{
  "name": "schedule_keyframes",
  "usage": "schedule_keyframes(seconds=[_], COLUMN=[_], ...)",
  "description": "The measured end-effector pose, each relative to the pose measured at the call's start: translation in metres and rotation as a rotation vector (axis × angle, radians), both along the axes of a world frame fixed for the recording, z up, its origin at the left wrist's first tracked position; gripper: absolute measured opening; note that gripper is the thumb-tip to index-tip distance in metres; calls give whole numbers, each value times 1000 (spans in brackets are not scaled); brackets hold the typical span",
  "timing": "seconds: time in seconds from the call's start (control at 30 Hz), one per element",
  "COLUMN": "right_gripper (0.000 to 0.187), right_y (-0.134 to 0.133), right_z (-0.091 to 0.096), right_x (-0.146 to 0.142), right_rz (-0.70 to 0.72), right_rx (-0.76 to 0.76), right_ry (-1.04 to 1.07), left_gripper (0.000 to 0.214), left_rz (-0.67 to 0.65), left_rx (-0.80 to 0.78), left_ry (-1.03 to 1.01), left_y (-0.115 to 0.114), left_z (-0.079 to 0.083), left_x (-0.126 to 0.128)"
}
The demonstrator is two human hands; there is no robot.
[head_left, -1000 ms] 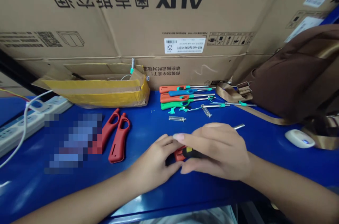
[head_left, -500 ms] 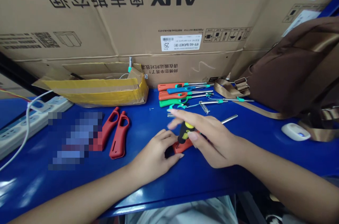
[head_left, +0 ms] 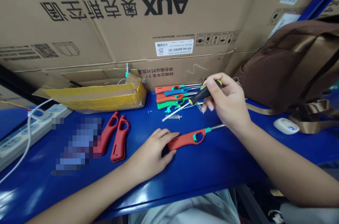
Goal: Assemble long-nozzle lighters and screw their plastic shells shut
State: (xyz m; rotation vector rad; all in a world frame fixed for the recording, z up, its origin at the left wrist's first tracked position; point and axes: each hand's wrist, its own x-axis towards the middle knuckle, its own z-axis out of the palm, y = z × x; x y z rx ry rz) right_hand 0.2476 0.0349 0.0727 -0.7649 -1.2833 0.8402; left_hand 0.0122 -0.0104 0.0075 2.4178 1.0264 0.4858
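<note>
My left hand (head_left: 156, 150) is closed on the handle end of an orange-red long-nosed lighter (head_left: 185, 140), which lies on the blue table. Its teal trigger and metal tube point right. Above it, my right hand (head_left: 229, 100) grips a screwdriver (head_left: 202, 94) with a black and yellow handle, its shaft slanting down to the left. Behind the shaft are more lighters: an orange one (head_left: 166, 89), a blue one (head_left: 173, 92) and a green one (head_left: 168, 104). A small clear part (head_left: 173, 116) lies near the screwdriver's tip. Two red lighter casings (head_left: 119, 143) rest left of my left hand.
A yellow-taped cardboard box (head_left: 92, 97) stands at the back left, beside a white power strip (head_left: 16, 137). Large cardboard (head_left: 111, 37) forms the back wall. A brown bag (head_left: 275, 54) and a white computer mouse (head_left: 286, 126) are on the right.
My right hand has lifted the screwdriver up and away from the lighter, tilting it so its shaft now shows. My left hand still holds the lighter. The view has shifted slightly.
</note>
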Motion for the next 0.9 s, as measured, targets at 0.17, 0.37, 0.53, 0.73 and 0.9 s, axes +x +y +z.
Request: schedule_keyframes(seconds=[0.17,0.37,0.53,0.73,0.9], right_gripper=[45,45,44,44,24], right_y=[11,32,43,42,45], right_z=[-12,-29,-32,-34,-42], right_x=[14,36,53,55,59], right_rz=[130,116,24,57,96], right_rx=[-376,-434,-334,-231,-181], right_ry=[124,237,230,-88,-589], left_gripper=[39,12,17,33,28], left_rz=[24,58,176,237,265], left_rx=[48,60,158,260,326], left_ry=[180,112,103,199,299], left_y=[-3,19,63,114,144], left_z=[7,15,39,51,42], left_x=[-5,-7,-9,3,20])
